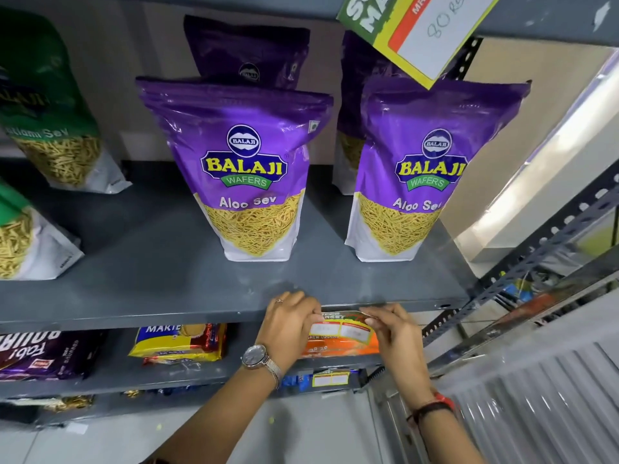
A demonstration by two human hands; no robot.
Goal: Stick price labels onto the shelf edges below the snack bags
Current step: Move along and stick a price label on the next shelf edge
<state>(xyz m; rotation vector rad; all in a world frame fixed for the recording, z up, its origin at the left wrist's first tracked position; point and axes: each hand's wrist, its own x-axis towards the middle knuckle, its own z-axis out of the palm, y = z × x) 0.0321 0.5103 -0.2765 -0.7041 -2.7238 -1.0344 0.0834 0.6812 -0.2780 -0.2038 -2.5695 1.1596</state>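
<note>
A price label [345, 326] with a green top and red-framed white boxes sits against the front edge of the grey shelf [167, 316], below the purple Aloo Sev bags [248, 169]. My left hand [288, 324], a watch on its wrist, pinches the label's left end. My right hand [390, 329] pinches its right end. A second purple Aloo Sev bag [425, 169] stands to the right on the same shelf. Whether the label is stuck down I cannot tell.
Green sev bags [47, 105] stand at the left. Another price label [422, 31] hangs tilted from the shelf above. A lower shelf holds biscuit packs [177, 343] and carries its own label [330, 378]. A perforated metal upright [522, 262] runs at the right.
</note>
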